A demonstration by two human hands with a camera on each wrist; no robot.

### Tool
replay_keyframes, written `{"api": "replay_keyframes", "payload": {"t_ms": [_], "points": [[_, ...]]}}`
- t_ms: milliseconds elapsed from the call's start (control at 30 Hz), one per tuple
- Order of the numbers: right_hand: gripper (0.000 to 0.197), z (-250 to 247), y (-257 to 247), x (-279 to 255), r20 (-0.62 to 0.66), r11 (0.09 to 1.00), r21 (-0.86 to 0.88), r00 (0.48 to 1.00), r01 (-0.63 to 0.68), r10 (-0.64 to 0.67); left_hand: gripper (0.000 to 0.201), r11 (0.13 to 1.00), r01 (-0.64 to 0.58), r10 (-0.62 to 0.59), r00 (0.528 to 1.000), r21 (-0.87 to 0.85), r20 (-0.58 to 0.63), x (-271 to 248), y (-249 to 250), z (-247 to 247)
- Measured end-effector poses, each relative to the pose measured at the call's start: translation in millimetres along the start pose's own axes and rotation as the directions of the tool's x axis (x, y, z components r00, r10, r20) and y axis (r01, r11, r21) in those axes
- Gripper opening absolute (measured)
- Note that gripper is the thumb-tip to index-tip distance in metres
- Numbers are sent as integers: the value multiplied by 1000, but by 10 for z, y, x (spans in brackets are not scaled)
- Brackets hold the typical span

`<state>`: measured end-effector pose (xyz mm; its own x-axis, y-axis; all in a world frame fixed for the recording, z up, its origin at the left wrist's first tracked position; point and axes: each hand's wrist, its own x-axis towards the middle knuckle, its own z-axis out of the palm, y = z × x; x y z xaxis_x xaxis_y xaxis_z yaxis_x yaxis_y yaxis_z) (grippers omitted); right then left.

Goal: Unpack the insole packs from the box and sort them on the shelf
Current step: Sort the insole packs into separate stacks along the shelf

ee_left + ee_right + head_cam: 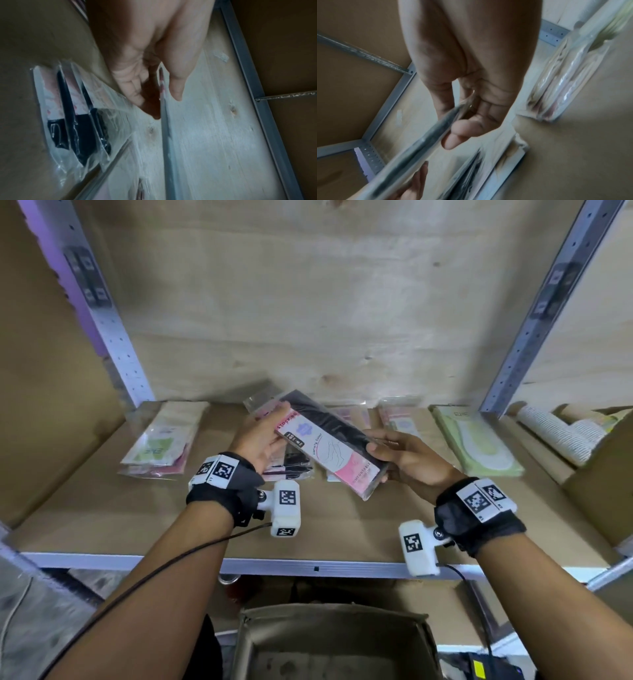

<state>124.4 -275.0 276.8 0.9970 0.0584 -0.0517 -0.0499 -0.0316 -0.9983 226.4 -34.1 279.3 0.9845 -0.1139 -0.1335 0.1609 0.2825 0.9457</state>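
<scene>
Both hands hold one insole pack (329,440) above the shelf board (137,515); it has black contents and a pink and white card. My left hand (274,422) grips its far left end, thumb on top. My right hand (375,445) pinches its right edge. In the left wrist view the pack's thin edge (163,121) runs between the thumb and fingers of my left hand (159,100). The right wrist view shows my right hand (448,125) pinching the blurred pack (419,143). The open cardboard box (424,642) stands below the shelf.
Stacks of packs lie along the shelf's back: beige-green (161,440) at left, black (291,470) under the left hand, pink (397,419) in the middle, green (476,440) at right. A carton of white rolls (561,436) sits far right. Metal uprights (113,337) flank the bay.
</scene>
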Motion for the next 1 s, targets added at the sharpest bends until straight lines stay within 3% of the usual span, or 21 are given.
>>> {"api": "replay_keyframes", "payload": {"t_ms": [200, 300, 467, 600, 800, 900, 1000], "points": [[33, -326, -38, -99, -28, 999, -28, 999, -34, 33, 13, 995, -94, 96, 994, 43, -54, 41, 28, -54], [30, -409, -20, -105, -121, 999, -8, 992, -44, 43, 21, 978, -141, 153, 986, 156, -68, 42, -6, -61], [24, -414, 23, -96, -222, 998, 30, 973, -57, 62, 27, 950, -102, 119, 992, 294, -40, 46, -57, -96], [23, -357, 32, -77, -200, 999, -7, 979, -53, 51, 29, 886, -76, 110, 993, 457, -48, 34, -52, -143], [18, -262, 58, -46, -168, 999, -7, 985, -39, 37, 50, 864, -137, 163, 987, 484, -11, -17, -11, -240], [7, -208, 73, -44, -146, 1000, 11, 989, -28, 29, 42, 856, -191, 228, 974, 480, -19, -25, -1, -271], [18, -179, 75, -36, -131, 1000, 19, 991, -12, 15, 39, 859, -194, 235, 971, 474, -29, -34, 22, -302]]}}
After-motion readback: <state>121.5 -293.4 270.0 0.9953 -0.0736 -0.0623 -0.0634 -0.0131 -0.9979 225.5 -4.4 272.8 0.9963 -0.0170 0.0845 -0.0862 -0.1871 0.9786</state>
